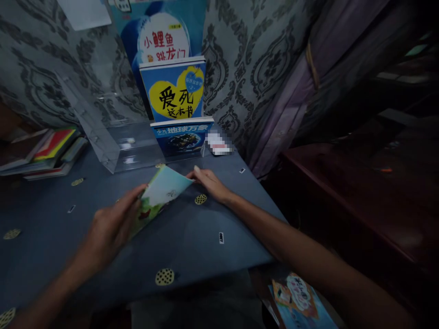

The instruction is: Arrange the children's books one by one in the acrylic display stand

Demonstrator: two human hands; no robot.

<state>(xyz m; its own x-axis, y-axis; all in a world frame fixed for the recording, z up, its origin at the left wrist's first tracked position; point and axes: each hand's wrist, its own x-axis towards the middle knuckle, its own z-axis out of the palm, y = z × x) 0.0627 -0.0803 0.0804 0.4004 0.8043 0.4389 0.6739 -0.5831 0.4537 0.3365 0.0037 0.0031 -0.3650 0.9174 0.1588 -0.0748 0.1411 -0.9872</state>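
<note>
Between my two hands, tilted above the table, is a thin book (pixel 163 187) with a pale blue and green cover. My left hand (pixel 115 217) is closed around its left edge. The thumb and fingers of my right hand (pixel 208 181) pinch its far right corner. Just beyond stands a clear acrylic display rack (pixel 91 121). Three books rest in its tiers: a dark blue one (pixel 183 139) in front, a blue one with a yellow heart (pixel 174 93) behind it, and a taller blue picture book (pixel 164 34) at the back.
A stack of books (pixel 51 151) lies at the table's left. Right of the rack is a small pixelated item (pixel 218 143). Another blue book (pixel 302 301) sits below the table's near right edge. A dark red surface (pixel 360 196) and a purple curtain (pixel 284 114) are on the right.
</note>
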